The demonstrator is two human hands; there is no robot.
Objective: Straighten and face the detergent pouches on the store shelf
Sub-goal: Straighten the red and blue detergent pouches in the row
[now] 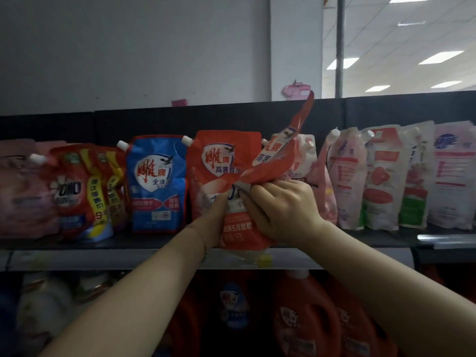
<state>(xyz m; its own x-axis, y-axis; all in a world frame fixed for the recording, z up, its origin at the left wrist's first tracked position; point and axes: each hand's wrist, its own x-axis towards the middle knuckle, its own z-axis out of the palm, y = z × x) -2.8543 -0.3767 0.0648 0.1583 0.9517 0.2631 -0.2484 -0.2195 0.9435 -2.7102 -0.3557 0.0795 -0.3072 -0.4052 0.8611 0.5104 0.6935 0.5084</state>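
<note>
Head view, mid-job, judging by the shelf (77, 244): both hands work at its centre. The left hand (219, 211) pinches the upright red pouch (221, 161) at its middle; the right hand (282, 207) clutches a bent red pouch (270, 171), its top flicking toward one o'clock, not yet flattened. That makes two red ones. At nine o'clock, one blue pouch (157, 186) faces out squarely, then at least two slumped red-and-yellow pouches (74, 191). At three o'clock, four pale pouches (383, 176) lean unevenly; these look left to do.
</note>
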